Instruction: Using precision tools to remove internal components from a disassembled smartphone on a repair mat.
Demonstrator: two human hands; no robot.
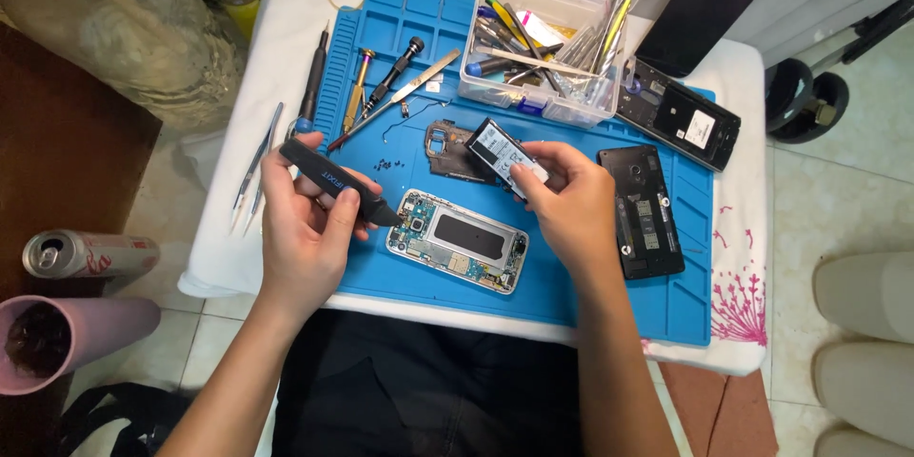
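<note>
- Opened phone (457, 241) lay flat on blue work mat (590, 300), back cover off, board and dark centre panel exposed; just below and between both grips.
- Left hand (307, 219) closed around black pry tool (333, 181), held like a pen, wedge tip angled down toward the phone's near-left edge; contact with the frame not resolvable.
- Right hand (566, 200) pinched shut on flat battery pack (503, 154), lifted clear above the phone, probably tilted for inspection.
- Just beyond the battery: dark inner frame piece (446, 148) on the mat; small black screws (383, 165) beside the pry tool's shaft.
- Right of the right hand: black phone shell (643, 214); further out, second opened handset (681, 119).
- Beyond both grips: clear tool box (538, 57), screwdrivers (376, 81) laid out along the mat's top edge.
- Left of the left hand: tweezers (255, 167) on white cloth.
- Nothing between tool tip and phone; loose screws nearest to the left wrist's sweep.
</note>
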